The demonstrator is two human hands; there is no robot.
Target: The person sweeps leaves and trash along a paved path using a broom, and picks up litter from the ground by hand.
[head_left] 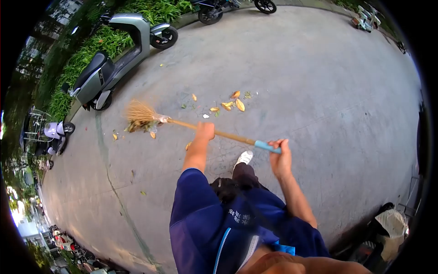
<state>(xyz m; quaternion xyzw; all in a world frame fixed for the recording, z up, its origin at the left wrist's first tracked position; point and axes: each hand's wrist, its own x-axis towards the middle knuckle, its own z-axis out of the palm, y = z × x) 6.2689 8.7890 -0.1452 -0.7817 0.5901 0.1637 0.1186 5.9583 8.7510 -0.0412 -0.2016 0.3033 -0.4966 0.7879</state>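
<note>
A straw broom with a wooden handle (232, 136) reaches across the view, its bristles (140, 112) spread on the pavement to the left. My left hand (205, 131) is closed round the middle of the handle. At the far end, my right hand (281, 155) grips the light blue sleeve (267, 146). Brown leaves and litter (139, 125) lie against the lower edge of the bristles, partly hidden by them. Several yellow leaves (240, 105) are scattered on the ground beyond the handle, with a small white scrap (205, 116) near them.
A grey scooter (114, 73) stands at the upper left by green plants (73, 91). A purple scooter (55, 130) is parked farther left, and a motorcycle (210, 13) at the top. Bagged items (391, 223) sit at lower right. My white shoe (245, 157) is below the handle.
</note>
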